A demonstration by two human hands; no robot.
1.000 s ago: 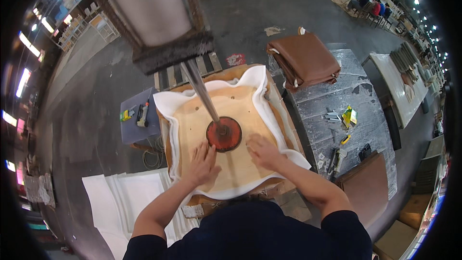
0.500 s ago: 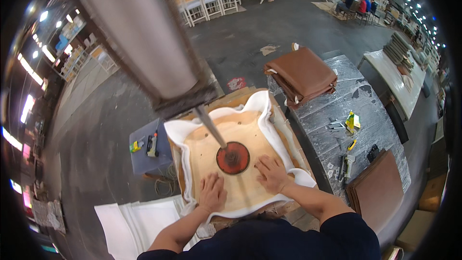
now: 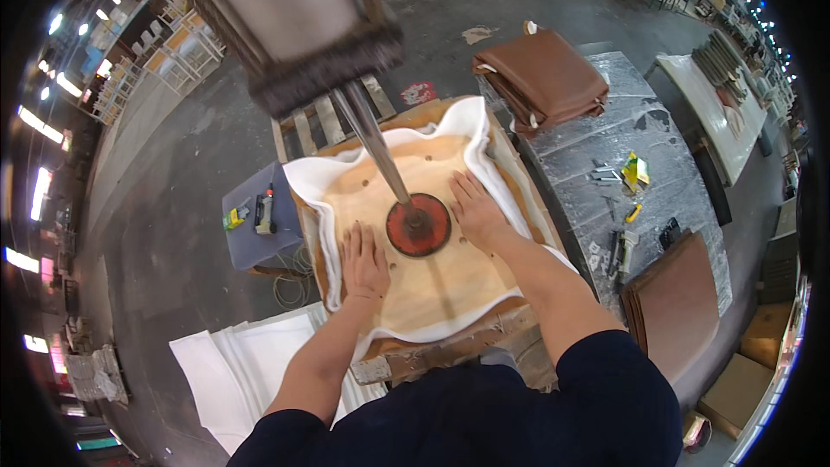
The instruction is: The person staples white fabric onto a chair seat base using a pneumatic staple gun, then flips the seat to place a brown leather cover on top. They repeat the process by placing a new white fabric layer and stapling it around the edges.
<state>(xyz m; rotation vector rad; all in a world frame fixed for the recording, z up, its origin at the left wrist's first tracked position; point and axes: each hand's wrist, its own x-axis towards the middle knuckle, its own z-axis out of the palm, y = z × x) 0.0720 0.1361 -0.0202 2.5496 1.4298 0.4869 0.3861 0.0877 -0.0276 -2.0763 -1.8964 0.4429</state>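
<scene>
Flat on a plywood seat board (image 3: pixel 424 290) lie both my hands, one on each side of a round red press pad (image 3: pixel 418 240). My left hand (image 3: pixel 365 261) has its fingers stretched forward on the board's left part. To the right of the pad, my right hand (image 3: pixel 477 210) lies with fingers extended near the board's edge. White padding (image 3: pixel 478 143) curls up around the board. A metal rod (image 3: pixel 373 143) runs from the big press cylinder (image 3: pixel 294 9) down to the pad, which appears to touch the board.
On the plastic-covered table (image 3: pixel 553 151) at right are folded brown covers (image 3: pixel 545 78), stacked brown sheets (image 3: pixel 679 298) and a staple gun (image 3: pixel 624 255). Another staple gun (image 3: pixel 265 213) lies on a low stand (image 3: pixel 285 242) at left. White foam sheets (image 3: pixel 233 367) lie nearer me.
Both hands have slid forward along the board, away from me. My view has tilted down, and more of the press rod shows below the cylinder.
</scene>
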